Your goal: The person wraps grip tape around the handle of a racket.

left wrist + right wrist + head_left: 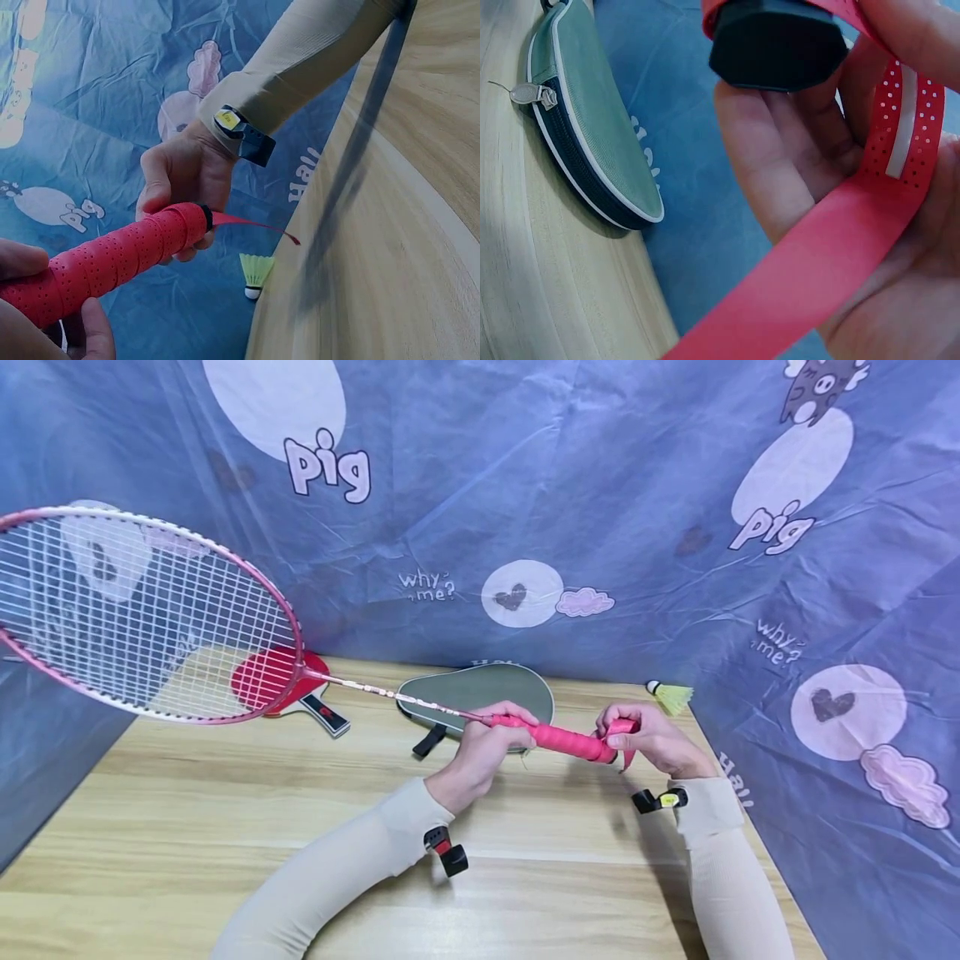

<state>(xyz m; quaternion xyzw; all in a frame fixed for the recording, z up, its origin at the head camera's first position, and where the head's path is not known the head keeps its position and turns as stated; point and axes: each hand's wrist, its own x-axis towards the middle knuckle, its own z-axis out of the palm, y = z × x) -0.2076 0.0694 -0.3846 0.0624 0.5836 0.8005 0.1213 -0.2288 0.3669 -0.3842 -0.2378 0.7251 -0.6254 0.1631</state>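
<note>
A badminton racket (302, 672) is held up over the table, its strung head toward the left. My left hand (486, 747) grips it near the top of the handle, where the shaft begins. Perforated red grip tape (124, 259) winds round the handle in overlapping turns. At the handle's butt end, my right hand (654, 739) pinches the loose end of this tape. In the right wrist view the loose tape (802, 270) crosses the palm and hangs down, with a pale strip on its perforated side. The black butt cap (776, 49) shows beside the fingers.
On the wooden table (360, 868), a red table tennis bat (326, 714) lies partly behind the strings. A green zip case (498, 689) lies behind my left hand. A yellow shuttlecock (671, 696) lies at the back right. Blue printed cloth (480, 485) surrounds the table's back and sides.
</note>
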